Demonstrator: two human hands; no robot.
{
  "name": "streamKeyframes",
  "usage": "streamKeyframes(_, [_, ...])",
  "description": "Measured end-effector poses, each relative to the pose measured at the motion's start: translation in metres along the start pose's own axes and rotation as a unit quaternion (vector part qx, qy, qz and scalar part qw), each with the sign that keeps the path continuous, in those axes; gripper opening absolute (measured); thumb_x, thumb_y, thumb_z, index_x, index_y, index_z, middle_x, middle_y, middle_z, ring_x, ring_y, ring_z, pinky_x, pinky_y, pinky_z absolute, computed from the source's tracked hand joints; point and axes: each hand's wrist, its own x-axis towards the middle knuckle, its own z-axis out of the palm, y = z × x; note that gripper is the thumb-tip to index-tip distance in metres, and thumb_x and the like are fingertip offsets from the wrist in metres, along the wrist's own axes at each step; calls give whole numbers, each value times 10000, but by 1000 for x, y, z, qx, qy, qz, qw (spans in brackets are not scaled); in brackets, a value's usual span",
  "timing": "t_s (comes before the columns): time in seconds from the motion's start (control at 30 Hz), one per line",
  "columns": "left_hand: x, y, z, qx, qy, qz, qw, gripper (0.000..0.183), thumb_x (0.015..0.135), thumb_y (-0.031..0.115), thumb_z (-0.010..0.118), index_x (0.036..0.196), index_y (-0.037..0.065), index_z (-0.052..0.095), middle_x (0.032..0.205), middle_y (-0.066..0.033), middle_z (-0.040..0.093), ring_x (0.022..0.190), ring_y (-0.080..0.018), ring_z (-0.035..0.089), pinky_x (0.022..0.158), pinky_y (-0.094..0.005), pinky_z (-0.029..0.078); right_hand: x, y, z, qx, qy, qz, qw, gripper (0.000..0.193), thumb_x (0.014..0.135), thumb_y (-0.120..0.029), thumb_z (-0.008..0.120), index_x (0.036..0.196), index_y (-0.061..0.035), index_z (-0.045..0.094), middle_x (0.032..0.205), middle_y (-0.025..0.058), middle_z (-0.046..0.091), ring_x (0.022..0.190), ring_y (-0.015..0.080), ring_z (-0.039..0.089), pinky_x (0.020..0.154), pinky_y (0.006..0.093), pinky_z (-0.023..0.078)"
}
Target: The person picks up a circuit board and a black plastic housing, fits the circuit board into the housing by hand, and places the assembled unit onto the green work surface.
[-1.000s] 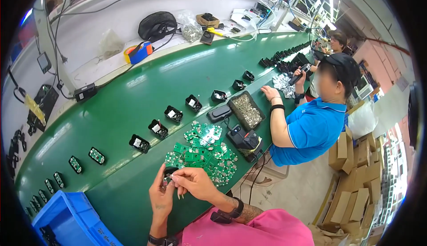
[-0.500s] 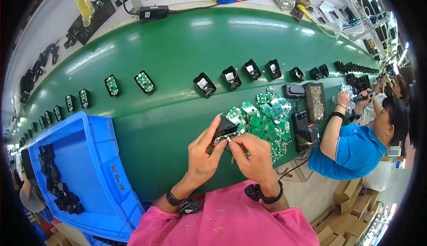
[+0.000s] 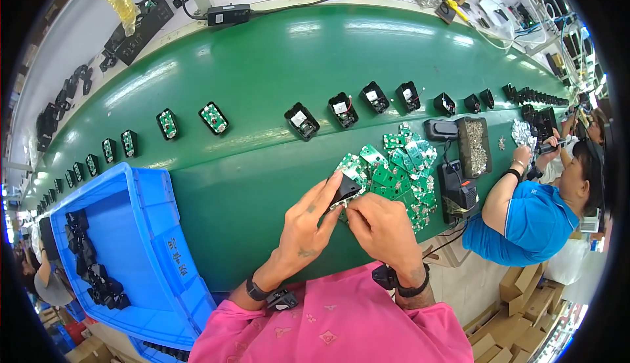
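Note:
My left hand (image 3: 307, 222) is wrapped round a small black plastic housing (image 3: 344, 190), which is tilted with its closed side toward the top. A green circuit board shows along the lower edge of that housing. My right hand (image 3: 386, 226) is pinched at this edge, its fingertips against the board; whether a small part is between them is hidden. Just beyond my hands lies a loose pile of green circuit boards (image 3: 405, 186). Farther off stand open black housings with white parts and wires inside (image 3: 302, 122). To their left, other housings have green boards seated in them (image 3: 214, 118).
A blue crate (image 3: 172, 245) with black parts stands at left. Right of the pile are a black device (image 3: 459, 189) and a dark tray of small metal pieces (image 3: 474, 149). A co-worker in a blue shirt (image 3: 525, 215) sits at right. The green belt (image 3: 249, 54) runs across.
The black housing has tipped over and turned in my left hand. My hands have shifted slightly to the right, with my right fingers still at the board's edge.

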Motion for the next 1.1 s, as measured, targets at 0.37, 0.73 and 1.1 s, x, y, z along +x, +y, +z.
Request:
streamKeyframes(0.37, [5, 8, 12, 84, -15, 19, 996, 578, 786, -32, 674, 1341, 63, 544, 1188, -230, 630, 1038, -390, 646, 855, -389, 544, 0, 11, -6, 31, -4, 22, 999, 43, 811, -30, 636, 819, 7, 616, 737, 150, 619, 664, 336, 630, 581, 406, 493])
streamKeyframes(0.73, [-4, -17, 14, -162, 24, -175, 971, 580, 884, 11, 602, 1428, 23, 399, 1123, -195, 647, 877, -250, 697, 721, -332, 589, -7, 26, 26, 78, 58, 1, 995, 137, 906, -150, 577, 881, -15, 587, 810, 175, 634, 722, 375, 639, 640, 469, 517])
streamKeyframes(1.1, [4, -21, 7, -289, -97, -220, 927, 669, 775, -148, 618, 1381, -14, 371, 1101, -188, 634, 871, -243, 700, 698, -310, 610, -13, 33, 22, 278, 56, 196, 939, 232, 929, -190, 633, 929, 42, 623, 698, 121, 642, 587, 177, 625, 526, 322, 464])
